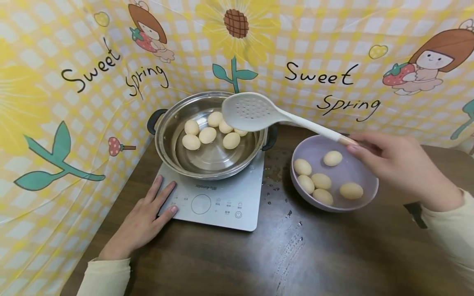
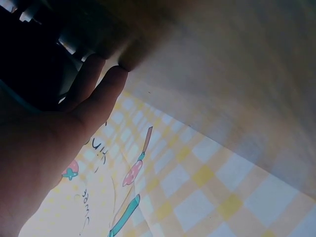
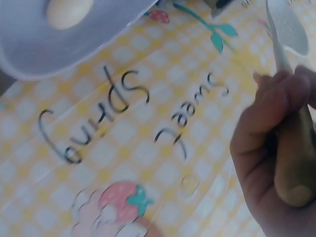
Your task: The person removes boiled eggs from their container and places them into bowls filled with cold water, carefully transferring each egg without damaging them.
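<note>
My right hand (image 1: 403,164) grips a pale slotted spoon (image 1: 252,111) by its wooden handle (image 3: 295,163). The spoon's perforated head hangs over the right rear of a steel pot (image 1: 211,160), with no egg visible on it. Several eggs (image 1: 207,135) lie in the pot; the spoon partly covers some. Below my right hand is a purple bowl (image 1: 314,144) with several more eggs (image 1: 351,191). My left hand (image 1: 142,218) rests with extended fingers at the left edge of a white induction cooker (image 1: 248,197), under the pot. The left wrist view is dark and blurred.
The dark wooden table (image 1: 333,255) has water drops and streaks between cooker and bowl. A yellow checked cloth (image 1: 259,78) covers the walls behind and to the left. Black pot handles (image 1: 156,121) stick out sideways. A small black object (image 1: 415,213) lies near the right sleeve.
</note>
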`<state>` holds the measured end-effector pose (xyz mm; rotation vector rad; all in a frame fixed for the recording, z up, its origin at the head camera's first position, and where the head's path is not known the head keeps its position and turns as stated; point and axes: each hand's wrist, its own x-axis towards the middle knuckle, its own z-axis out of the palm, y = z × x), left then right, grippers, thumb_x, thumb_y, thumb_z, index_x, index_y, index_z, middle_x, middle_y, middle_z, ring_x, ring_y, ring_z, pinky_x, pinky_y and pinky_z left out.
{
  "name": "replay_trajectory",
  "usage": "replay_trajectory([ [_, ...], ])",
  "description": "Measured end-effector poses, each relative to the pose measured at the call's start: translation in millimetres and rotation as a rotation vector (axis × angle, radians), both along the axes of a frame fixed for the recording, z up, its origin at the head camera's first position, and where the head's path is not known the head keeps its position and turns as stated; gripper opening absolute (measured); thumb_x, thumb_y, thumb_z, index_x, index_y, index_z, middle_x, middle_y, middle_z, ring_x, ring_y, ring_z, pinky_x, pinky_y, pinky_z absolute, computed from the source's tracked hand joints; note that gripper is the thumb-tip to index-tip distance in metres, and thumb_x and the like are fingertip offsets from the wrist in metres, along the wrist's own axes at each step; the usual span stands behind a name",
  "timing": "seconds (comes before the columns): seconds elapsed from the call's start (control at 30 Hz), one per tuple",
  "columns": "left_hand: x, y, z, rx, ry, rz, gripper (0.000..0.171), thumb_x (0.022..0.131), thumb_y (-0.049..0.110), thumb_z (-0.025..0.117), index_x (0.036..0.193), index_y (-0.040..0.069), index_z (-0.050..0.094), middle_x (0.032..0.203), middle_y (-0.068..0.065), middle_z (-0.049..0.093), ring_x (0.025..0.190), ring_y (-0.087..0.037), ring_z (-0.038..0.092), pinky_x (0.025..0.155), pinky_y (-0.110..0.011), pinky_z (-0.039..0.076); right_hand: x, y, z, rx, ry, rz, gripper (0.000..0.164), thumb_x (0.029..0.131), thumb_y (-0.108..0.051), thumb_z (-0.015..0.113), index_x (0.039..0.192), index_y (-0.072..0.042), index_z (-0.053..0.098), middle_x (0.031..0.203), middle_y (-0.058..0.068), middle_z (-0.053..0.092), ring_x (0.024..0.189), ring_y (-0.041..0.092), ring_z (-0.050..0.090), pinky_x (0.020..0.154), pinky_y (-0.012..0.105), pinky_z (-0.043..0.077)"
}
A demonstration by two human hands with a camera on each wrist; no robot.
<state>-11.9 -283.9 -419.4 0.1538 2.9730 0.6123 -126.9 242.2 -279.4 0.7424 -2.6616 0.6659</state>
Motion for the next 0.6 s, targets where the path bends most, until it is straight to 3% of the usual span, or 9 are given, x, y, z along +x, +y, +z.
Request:
replay_trajectory([
  [0.2, -0.3, 0, -0.8, -0.003, 0.002, -0.004, 0.066, 0.106, 0.049, 0.047, 0.163, 0.027, 0.021, 0.169, -0.007, -0.004, 0.131, -0.062, 0.034, 0.093, -0.076, 0.033, -15.8, -31, -9.4, 0.007, 0.195, 0.158, 0.024, 0.086, -0.009, 0.081, 0.108, -0.013, 0.076, 0.079, -0.005, 0.067, 0.058, 0.009, 0.049, 0.054, 0.026, 0.039],
  [0.33, 0.3, 0, -1.6, 0.0, 0.005, -0.004, 0.066, 0.106, 0.049, 0.046, 0.163, 0.027, 0.022, 0.169, -0.006, -0.004, 0.131, -0.06, 0.035, 0.093, -0.075, 0.034, -20.6, -43, -14.5, 0.056, 0.195, 0.183, 0.019, 0.087, -0.012, 0.08, 0.105, -0.013, 0.074, 0.073, -0.007, 0.067, 0.053, 0.006, 0.05, 0.048, 0.032, 0.039],
  [0.47, 0.5, 0, -1.6, 0.002, 0.008, -0.003, 0.066, 0.106, 0.049, 0.046, 0.163, 0.027, 0.022, 0.169, -0.006, -0.004, 0.131, -0.059, 0.036, 0.093, -0.074, 0.035, -21.5, -49, -16.8, 0.107, 0.167, 0.164, 0.014, 0.09, -0.015, 0.078, 0.102, -0.016, 0.072, 0.064, -0.013, 0.058, 0.048, 0.005, 0.046, 0.046, 0.032, 0.036],
  [0.6, 1.2, -1, -0.8, 0.0, 0.008, 0.003, 0.066, 0.106, 0.05, 0.046, 0.163, 0.027, 0.022, 0.169, -0.006, -0.004, 0.131, -0.058, 0.037, 0.093, -0.074, 0.035, -22.4, -52, -17.1, 0.122, 0.176, 0.155, 0.014, 0.09, -0.015, 0.078, 0.103, -0.016, 0.071, 0.064, -0.011, 0.054, 0.049, 0.007, 0.043, 0.046, 0.032, 0.035],
])
